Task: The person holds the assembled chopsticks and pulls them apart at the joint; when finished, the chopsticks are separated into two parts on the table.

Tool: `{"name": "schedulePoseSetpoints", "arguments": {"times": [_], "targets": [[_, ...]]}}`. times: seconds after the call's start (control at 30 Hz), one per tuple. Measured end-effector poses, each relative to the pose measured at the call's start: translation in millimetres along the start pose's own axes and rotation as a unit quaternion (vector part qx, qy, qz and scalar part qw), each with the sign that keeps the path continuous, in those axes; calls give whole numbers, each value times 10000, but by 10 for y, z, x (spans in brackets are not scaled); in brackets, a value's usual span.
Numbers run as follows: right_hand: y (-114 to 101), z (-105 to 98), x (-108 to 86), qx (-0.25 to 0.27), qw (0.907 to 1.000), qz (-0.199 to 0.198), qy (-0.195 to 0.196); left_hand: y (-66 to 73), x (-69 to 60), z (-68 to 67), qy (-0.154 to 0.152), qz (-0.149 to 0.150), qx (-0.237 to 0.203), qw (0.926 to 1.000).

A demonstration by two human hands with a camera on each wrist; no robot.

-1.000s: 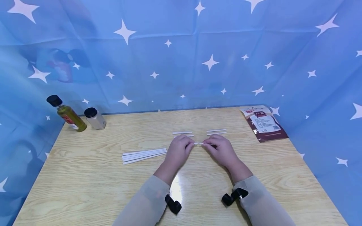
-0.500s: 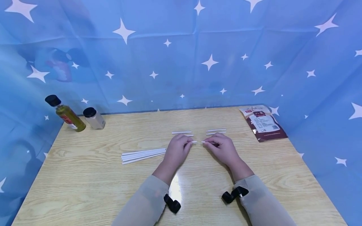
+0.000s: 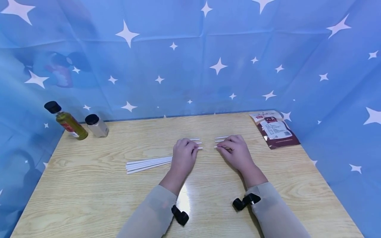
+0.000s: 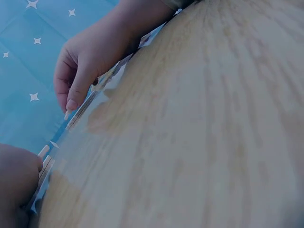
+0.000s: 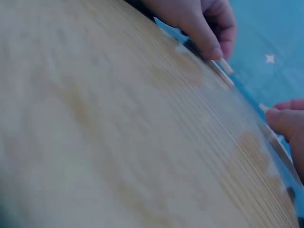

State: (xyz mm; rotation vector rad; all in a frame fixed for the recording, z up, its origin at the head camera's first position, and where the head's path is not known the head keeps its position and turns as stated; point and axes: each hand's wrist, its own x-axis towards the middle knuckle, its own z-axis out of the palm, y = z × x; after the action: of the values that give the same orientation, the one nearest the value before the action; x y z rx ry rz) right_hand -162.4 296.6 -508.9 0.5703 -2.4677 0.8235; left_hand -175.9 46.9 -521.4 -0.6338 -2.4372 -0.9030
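Observation:
Between thumb and fingers, my left hand (image 3: 183, 155) pinches a short white stick (image 3: 200, 148), whose end sticks out to the right. My right hand (image 3: 235, 152) pinches another short white stick (image 3: 215, 147), its end pointing left. The two ends face each other across a gap. Beyond the left hand lie short white sticks (image 3: 195, 139), partly covered by the fingers. More short white sticks (image 3: 221, 137) lie beyond the right hand, also partly hidden. In the right wrist view, the left hand's stick (image 5: 226, 66) and the right hand's stick (image 5: 263, 108) show close to the table.
Several long white sticks (image 3: 148, 164) lie fanned out left of the left hand on the wooden table (image 3: 89, 198). At the back left are an oil bottle (image 3: 70, 125) and a black-capped jar (image 3: 97, 125). A brown-and-white pouch (image 3: 275, 130) lies back right, before a blue star curtain (image 3: 178, 66).
The facing stick ends, nearly meeting one second ago, have drawn apart. Both hands have shifted slightly away from the body, toward the short sticks, each still pinching its stick.

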Motion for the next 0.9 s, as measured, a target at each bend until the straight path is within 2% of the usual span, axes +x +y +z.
{"name": "schedulePoseSetpoints", "arguments": {"times": [0.27,0.6,0.9], "targets": [[36,-31,6,-405,9989,222,-31,13,8,11,-207,-391,274,9986],[90,-3,7,-301,9990,342,31,39,32,56,95,-269,601,9978],[75,-6,4,-297,9989,368,-1,24,24,82,-63,-296,731,9969]]}}
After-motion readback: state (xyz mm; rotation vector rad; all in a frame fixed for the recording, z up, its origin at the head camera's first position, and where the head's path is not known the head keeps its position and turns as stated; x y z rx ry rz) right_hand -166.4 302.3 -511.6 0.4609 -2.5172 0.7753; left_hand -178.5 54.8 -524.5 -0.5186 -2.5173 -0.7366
